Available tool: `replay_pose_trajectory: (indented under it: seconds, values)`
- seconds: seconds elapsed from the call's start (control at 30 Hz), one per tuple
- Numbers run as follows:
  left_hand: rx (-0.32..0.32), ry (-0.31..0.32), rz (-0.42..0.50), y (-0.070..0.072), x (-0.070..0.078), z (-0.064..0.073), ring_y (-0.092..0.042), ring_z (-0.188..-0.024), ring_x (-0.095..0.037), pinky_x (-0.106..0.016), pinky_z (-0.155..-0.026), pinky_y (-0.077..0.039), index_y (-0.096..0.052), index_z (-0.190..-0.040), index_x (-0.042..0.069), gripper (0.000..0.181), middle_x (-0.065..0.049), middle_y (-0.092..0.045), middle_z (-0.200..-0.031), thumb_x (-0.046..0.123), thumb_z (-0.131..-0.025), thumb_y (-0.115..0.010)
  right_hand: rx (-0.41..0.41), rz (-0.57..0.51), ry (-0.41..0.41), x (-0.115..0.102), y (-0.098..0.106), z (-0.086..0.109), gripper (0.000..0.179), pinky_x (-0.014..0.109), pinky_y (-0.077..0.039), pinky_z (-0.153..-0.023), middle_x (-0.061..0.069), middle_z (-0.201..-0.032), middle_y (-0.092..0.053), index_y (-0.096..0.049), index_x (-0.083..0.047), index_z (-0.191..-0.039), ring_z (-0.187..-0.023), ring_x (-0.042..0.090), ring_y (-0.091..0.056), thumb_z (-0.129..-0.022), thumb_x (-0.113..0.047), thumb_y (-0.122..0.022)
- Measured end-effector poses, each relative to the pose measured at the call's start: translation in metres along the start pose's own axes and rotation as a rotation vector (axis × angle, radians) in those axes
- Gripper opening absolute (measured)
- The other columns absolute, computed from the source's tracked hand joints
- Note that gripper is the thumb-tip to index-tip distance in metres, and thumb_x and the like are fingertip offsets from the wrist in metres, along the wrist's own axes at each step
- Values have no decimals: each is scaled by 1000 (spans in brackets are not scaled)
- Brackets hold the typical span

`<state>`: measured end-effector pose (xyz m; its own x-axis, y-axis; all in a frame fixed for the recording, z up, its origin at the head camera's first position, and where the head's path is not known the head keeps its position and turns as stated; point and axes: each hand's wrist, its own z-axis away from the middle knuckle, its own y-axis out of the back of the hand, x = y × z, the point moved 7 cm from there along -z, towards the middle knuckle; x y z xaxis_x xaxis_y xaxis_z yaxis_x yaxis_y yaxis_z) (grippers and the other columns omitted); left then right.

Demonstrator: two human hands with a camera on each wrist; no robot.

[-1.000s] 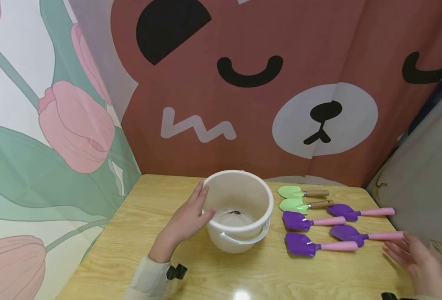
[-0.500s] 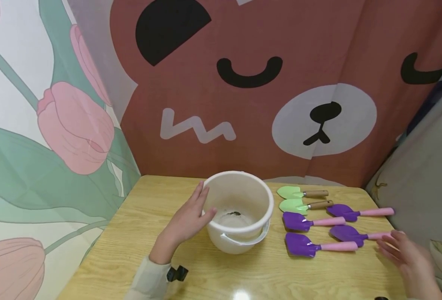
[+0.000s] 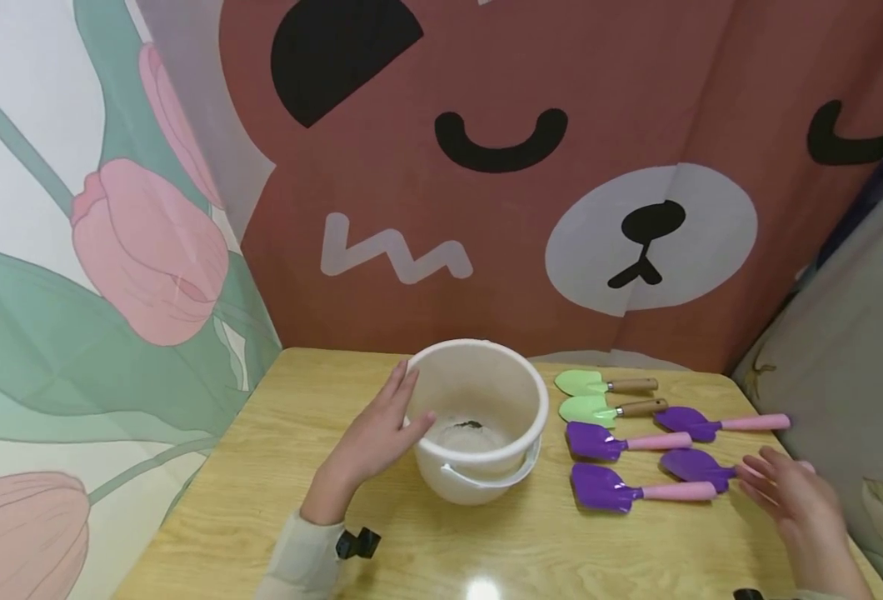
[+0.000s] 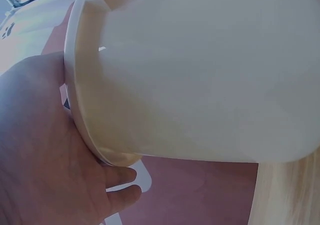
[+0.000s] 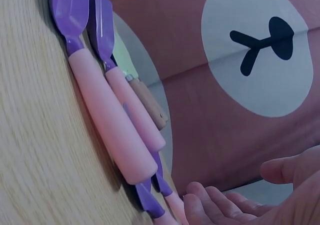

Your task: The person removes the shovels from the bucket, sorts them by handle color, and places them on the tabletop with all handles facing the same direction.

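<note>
A white bucket stands on the wooden table with its handle hanging down in front. My left hand rests against the left of its rim, fingers nearly straight and the thumb lying over the edge; the left wrist view shows the bucket wall close up. At the right, my right hand hovers over the pink handle of a purple trowel, partly hiding it, and holds nothing. In the right wrist view its fingers are loosely bent beside the pink handles.
Two square-ended purple shovels lie right of the bucket. Behind them are two green trowels with wooden handles, and another pointed purple trowel. A curtain with a bear print hangs behind the table.
My right hand has moved left along the pink handle of the nearer pointed purple trowel. The left hand and the bucket have stayed in place.
</note>
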<state>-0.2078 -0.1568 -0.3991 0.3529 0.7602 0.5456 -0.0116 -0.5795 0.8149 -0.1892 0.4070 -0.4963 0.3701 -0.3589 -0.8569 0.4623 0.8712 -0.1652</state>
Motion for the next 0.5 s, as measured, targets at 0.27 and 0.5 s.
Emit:
replay_pose_trajectory:
  seconds: [0.27,0.5]
  values:
    - [4,-7,-15,0,1,1,-18,-154,-26,-57,-117,-33,-20,-163,18,81,2,-3,-170,62,-101,-46,-152,54,102,-1,-14,6,15,24,-60,-75,-18,-80,-71,-45,-26,-121,-78,3,-73,-107,-32,-45]
    - [33,-27,-29,4,5,0,-22,-153,-30,-58,-116,-34,-22,-163,17,78,-2,-6,-170,57,-102,-49,-154,82,115,-5,-30,8,19,22,-59,-76,-21,-82,-70,-45,-26,-122,-80,1,-71,-106,-35,-49]
